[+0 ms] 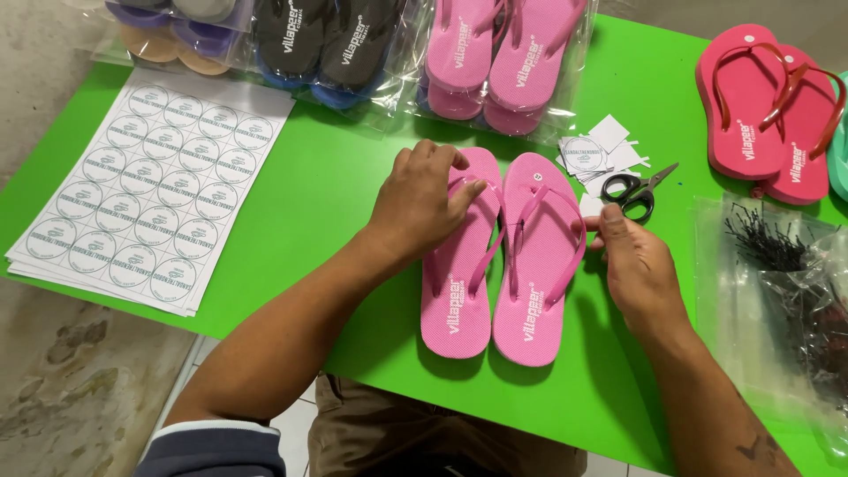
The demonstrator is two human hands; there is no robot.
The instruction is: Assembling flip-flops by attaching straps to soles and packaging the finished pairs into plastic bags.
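Pink flip-flops between hands, left hand pinching one strap, right hand gripping the other's edge

A small packing or labelling workshop for footwear, set up informally on a bright green table. Along the table's far edge lie clear bags of flip-flops in pink, black and purple. At its left end sits a stack of round-sticker sheets; cut stickers and scissors lie near the middle, with a bag of black plastic fasteners at the right end. Bare stained concrete floor shows below.
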